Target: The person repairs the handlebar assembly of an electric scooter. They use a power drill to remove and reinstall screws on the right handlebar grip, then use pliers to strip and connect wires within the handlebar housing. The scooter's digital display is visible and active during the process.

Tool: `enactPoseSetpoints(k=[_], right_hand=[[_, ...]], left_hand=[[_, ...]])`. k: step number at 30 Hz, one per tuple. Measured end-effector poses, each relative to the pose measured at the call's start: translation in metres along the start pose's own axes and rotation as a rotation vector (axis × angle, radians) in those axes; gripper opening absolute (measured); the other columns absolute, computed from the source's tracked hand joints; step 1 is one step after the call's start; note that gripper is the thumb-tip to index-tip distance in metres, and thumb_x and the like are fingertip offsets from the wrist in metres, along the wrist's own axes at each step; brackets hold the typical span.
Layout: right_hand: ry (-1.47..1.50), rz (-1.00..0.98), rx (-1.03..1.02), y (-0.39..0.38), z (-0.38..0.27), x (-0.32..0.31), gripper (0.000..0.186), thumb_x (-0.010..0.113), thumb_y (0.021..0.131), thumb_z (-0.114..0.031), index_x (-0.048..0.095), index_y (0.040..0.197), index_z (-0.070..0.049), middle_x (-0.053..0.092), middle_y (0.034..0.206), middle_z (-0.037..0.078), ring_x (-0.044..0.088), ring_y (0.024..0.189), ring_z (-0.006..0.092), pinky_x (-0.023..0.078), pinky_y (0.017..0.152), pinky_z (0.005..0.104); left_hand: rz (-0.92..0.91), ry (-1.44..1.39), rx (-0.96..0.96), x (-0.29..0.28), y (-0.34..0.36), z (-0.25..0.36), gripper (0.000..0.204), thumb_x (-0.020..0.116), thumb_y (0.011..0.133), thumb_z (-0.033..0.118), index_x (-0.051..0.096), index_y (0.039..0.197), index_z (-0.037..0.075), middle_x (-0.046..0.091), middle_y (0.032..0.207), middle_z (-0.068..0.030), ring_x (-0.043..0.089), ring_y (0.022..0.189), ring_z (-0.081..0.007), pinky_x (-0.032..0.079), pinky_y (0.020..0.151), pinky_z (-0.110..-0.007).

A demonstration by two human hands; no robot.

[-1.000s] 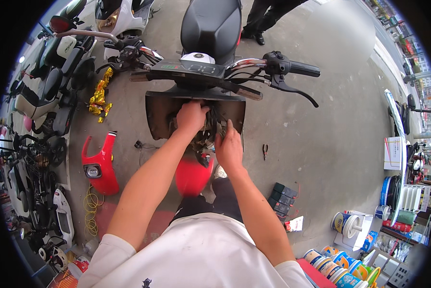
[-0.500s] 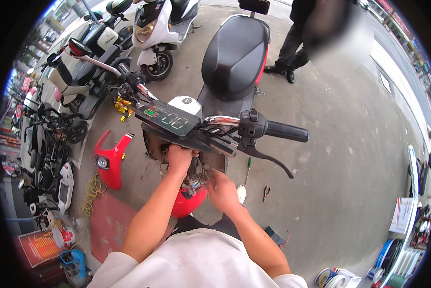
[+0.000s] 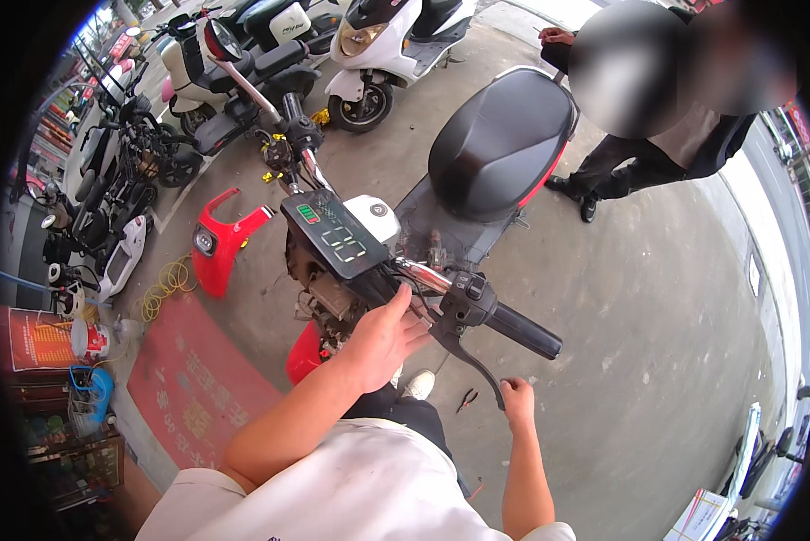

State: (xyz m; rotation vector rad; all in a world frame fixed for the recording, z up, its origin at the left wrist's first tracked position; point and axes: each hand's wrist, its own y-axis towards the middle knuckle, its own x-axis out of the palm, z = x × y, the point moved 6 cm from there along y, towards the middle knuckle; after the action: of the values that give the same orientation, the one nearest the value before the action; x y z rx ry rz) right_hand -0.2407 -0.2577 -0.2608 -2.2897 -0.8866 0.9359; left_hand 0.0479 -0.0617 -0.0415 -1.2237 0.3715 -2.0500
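Note:
An electric scooter stands before me, its front cover off. Its lit display panel [image 3: 337, 234] sits between the handlebars. My left hand [image 3: 382, 341] is open, palm up with fingers spread, just under the cables beside the display; its fingertips reach toward the base of the black brake lever [image 3: 466, 356]. My right hand [image 3: 518, 403] is closed at the free end of that lever, below the black grip [image 3: 527, 331]; the fingers' far side is hidden. Left of my left forearm show exposed wiring [image 3: 335, 309] and a red front fender [image 3: 304, 353].
A red front cover with headlight [image 3: 214, 257] lies on the ground at left, near a coiled yellow hose [image 3: 166, 293] and a red mat [image 3: 184, 379]. Pliers [image 3: 467, 399] lie by my shoe [image 3: 419, 385]. Parked scooters [image 3: 369, 68] stand behind; a dark-clothed person [image 3: 603, 171] stands far right.
Both hands have left the wiring at the scooter's front. My left hand rose to the cables under the handlebar; my right moved right to the brake lever. The view shifted, and more of the person shows.

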Motion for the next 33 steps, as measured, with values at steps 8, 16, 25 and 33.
enactPoseSetpoints(k=[8, 16, 25, 33], right_hand=[[-0.186, -0.227, -0.335, -0.011, -0.114, 0.067, 0.027, 0.062, 0.091, -0.011, 0.069, 0.112, 0.005, 0.073, 0.088, 0.01, 0.07, 0.079, 0.0165, 0.053, 0.066, 0.0306], [-0.398, -0.351, -0.447, 0.063, -0.143, 0.056, 0.031, 0.063, 0.091, -0.022, 0.072, 0.114, -0.004, 0.075, 0.103, 0.019, 0.073, 0.097, 0.0312, 0.055, 0.087, 0.0401], [-0.7, -0.679, -0.48, 0.257, -0.118, 0.116, 0.033, 0.062, 0.089, -0.023, 0.069, 0.107, 0.004, 0.072, 0.108, 0.027, 0.068, 0.105, 0.0451, 0.053, 0.094, 0.0495], [-1.13, -0.793, -0.586, 0.374, -0.099, 0.243, 0.027, 0.056, 0.092, -0.015, 0.066, 0.114, -0.002, 0.072, 0.111, 0.024, 0.071, 0.102, 0.0418, 0.058, 0.088, 0.0507]], left_hand=[[0.115, -0.421, 0.123, 0.016, 0.03, 0.012, 0.036, 0.049, 0.109, 0.044, 0.062, 0.115, 0.011, 0.066, 0.105, -0.0034, 0.062, 0.099, -0.0178, 0.048, 0.094, -0.036], [0.353, -0.422, 0.171, 0.013, 0.033, 0.016, 0.029, 0.065, 0.101, 0.04, 0.068, 0.103, 0.011, 0.073, 0.098, -0.009, 0.07, 0.091, -0.0197, 0.056, 0.087, -0.039], [0.782, -0.227, 0.201, 0.024, 0.028, 0.017, 0.044, 0.056, 0.102, 0.046, 0.068, 0.102, 0.004, 0.073, 0.092, -0.0137, 0.073, 0.088, -0.0306, 0.061, 0.084, -0.052], [1.332, 0.126, -0.03, 0.035, 0.037, 0.039, 0.032, 0.066, 0.089, 0.026, 0.063, 0.105, -0.001, 0.067, 0.077, -0.01, 0.069, 0.069, -0.0234, 0.056, 0.061, -0.033]])
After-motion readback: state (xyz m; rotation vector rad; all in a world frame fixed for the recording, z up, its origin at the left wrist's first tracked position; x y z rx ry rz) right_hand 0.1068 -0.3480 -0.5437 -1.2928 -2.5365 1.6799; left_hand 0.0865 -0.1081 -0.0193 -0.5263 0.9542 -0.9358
